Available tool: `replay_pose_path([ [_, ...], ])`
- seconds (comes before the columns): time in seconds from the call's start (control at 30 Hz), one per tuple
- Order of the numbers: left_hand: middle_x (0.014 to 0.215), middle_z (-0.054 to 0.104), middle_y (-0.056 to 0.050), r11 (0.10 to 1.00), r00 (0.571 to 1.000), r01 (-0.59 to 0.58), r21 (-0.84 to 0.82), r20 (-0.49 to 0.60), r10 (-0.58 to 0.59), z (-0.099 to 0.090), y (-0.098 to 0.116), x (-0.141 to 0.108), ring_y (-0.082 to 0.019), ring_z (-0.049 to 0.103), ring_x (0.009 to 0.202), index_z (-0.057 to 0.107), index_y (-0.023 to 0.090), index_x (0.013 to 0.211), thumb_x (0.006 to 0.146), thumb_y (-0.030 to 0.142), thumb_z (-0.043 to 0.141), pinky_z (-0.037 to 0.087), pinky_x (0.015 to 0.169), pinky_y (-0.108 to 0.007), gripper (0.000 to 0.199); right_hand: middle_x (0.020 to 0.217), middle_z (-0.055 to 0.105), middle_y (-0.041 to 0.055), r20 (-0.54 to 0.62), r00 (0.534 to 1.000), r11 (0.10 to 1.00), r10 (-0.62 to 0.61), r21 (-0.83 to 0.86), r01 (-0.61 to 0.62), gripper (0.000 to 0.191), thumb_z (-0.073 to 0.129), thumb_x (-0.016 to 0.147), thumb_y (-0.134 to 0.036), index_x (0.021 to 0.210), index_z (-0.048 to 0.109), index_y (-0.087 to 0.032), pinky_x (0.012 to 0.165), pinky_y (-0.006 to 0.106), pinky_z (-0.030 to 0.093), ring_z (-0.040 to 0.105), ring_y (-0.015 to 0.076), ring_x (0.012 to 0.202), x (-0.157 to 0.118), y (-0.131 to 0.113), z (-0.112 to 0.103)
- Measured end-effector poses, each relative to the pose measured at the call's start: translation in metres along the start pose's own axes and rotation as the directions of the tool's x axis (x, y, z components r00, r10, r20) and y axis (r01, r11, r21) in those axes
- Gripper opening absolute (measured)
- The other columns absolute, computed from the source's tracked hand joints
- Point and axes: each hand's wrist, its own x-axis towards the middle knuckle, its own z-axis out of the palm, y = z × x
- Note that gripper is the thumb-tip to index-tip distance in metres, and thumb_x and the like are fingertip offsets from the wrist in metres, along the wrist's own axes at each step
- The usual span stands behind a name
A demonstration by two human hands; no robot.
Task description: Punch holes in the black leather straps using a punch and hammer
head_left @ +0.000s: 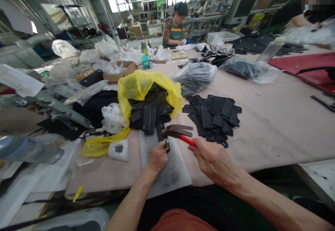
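Note:
My right hand (209, 159) grips the red handle of a claw hammer (176, 132), whose dark head hangs just above the work spot. My left hand (157, 157) pinches a small black piece with a metal fitting (166, 143) upright on a white foam pad (170, 168) speckled with dark bits. Behind the pad, a yellow plastic bag (136, 88) spills black leather pieces (149, 114). To the right lies a loose pile of black leather pieces (213, 117).
A small white block with dark bits (119, 150) lies left of the pad. Clear bags of black parts (195, 75) sit further back. Clutter of plastic, boxes and bottles fills the left. A person in a green apron (175, 27) works at the far end; another person (311, 11) at right.

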Motion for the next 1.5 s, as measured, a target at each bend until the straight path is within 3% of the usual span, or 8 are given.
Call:
replay_pose_path([
  [0.23, 0.087, 0.070, -0.006, 1.000, 1.000, 0.026, -0.007, 0.006, -0.026, -0.002, 0.001, 0.000, -0.020, 0.068, 0.078, 0.059, 0.019, 0.098, 0.085, 0.013, 0.048, 0.055, 0.070, -0.030, 0.019, 0.061, 0.054, 0.0009, 0.055, 0.981, 0.971, 0.183, 0.143, -0.190, 0.029, 0.035, 0.097, -0.038, 0.080, 0.050, -0.021, 0.053, 0.028, 0.023, 0.044, 0.0130, 0.051, 0.003, 0.012, 0.007],
  [0.43, 0.088, 0.070, -0.007, 0.998, 0.999, 0.034, -0.044, 0.022, -0.033, -0.002, 0.000, 0.000, -0.021, 0.069, 0.082, 0.058, 0.019, 0.100, 0.086, 0.013, 0.048, 0.057, 0.075, -0.034, 0.018, 0.069, 0.059, 0.0039, 0.286, 0.816, 0.824, 0.502, 0.128, -0.552, 0.029, 0.035, 0.096, -0.032, 0.081, 0.056, -0.019, 0.058, 0.026, 0.031, 0.052, 0.0161, 0.061, -0.002, 0.065, 0.083],
  [0.6, 0.089, 0.071, -0.009, 0.998, 1.000, 0.031, -0.046, 0.007, -0.030, 0.000, -0.004, -0.001, -0.022, 0.069, 0.086, 0.060, 0.017, 0.099, 0.087, 0.014, 0.047, 0.057, 0.079, -0.035, 0.018, 0.123, 0.055, 0.0142, 0.070, 0.913, 0.916, 0.402, -0.016, -0.402, 0.031, 0.051, 0.089, -0.022, 0.120, 0.057, -0.017, 0.085, 0.034, 0.036, 0.051, 0.0252, 0.106, 0.001, 0.056, 0.123],
  [0.73, 0.092, 0.071, -0.011, 0.999, 1.000, -0.005, -0.040, -0.015, 0.004, 0.001, -0.005, -0.002, -0.023, 0.069, 0.088, 0.064, 0.015, 0.098, 0.089, 0.015, 0.045, 0.057, 0.079, -0.036, 0.021, 0.123, 0.055, 0.0075, 0.081, 0.978, 0.967, 0.192, 0.153, -0.203, 0.032, 0.053, 0.089, -0.023, 0.120, 0.060, -0.025, 0.093, 0.036, 0.032, 0.046, 0.0235, 0.111, 0.019, 0.018, 0.133],
  [0.87, 0.093, 0.072, -0.013, 0.994, 0.990, 0.093, -0.053, -0.103, -0.098, 0.004, -0.004, 0.002, -0.024, 0.069, 0.089, 0.066, 0.014, 0.096, 0.088, 0.019, 0.044, 0.056, 0.081, -0.037, 0.023, 0.119, 0.057, 0.0053, 0.136, 0.974, 0.955, 0.181, 0.210, -0.207, 0.034, 0.056, 0.085, -0.020, 0.117, 0.061, -0.026, 0.093, 0.037, 0.031, 0.045, 0.0227, 0.111, 0.025, -0.005, 0.144],
  [1.03, 0.081, 0.072, -0.010, 0.900, 0.866, 0.410, -0.149, -0.247, -0.435, -0.002, -0.006, 0.012, -0.023, 0.070, 0.075, 0.065, 0.015, 0.091, 0.088, 0.027, 0.047, 0.056, 0.070, -0.034, 0.021, 0.120, 0.057, 0.0057, 0.102, 0.971, 0.942, 0.218, 0.238, -0.236, 0.032, 0.056, 0.084, -0.020, 0.115, 0.060, -0.024, 0.094, 0.038, 0.030, 0.044, 0.0234, 0.113, 0.021, -0.005, 0.149],
  [1.27, 0.091, 0.072, -0.009, 0.947, 0.935, 0.279, -0.157, -0.178, -0.306, -0.021, -0.010, -0.004, -0.023, 0.068, 0.090, 0.066, 0.017, 0.092, 0.088, 0.026, 0.046, 0.054, 0.083, -0.035, 0.022, 0.114, 0.059, 0.0074, 0.122, 0.948, 0.931, 0.295, 0.186, -0.314, 0.027, 0.056, 0.086, -0.026, 0.112, 0.060, -0.023, 0.091, 0.038, 0.033, 0.047, 0.0248, 0.108, 0.034, -0.004, 0.147],
  [1.5, 0.083, 0.072, -0.010, 0.913, 0.867, 0.382, -0.144, -0.286, -0.407, -0.019, -0.018, -0.007, -0.025, 0.069, 0.080, 0.065, 0.017, 0.091, 0.086, 0.029, 0.050, 0.055, 0.069, -0.035, 0.020, 0.107, 0.058, 0.0163, 0.123, 0.920, 0.928, 0.371, -0.007, -0.373, 0.036, 0.064, 0.080, -0.041, 0.104, 0.058, -0.014, 0.087, 0.043, 0.037, 0.052, 0.0315, 0.103, 0.087, -0.024, 0.148],
])
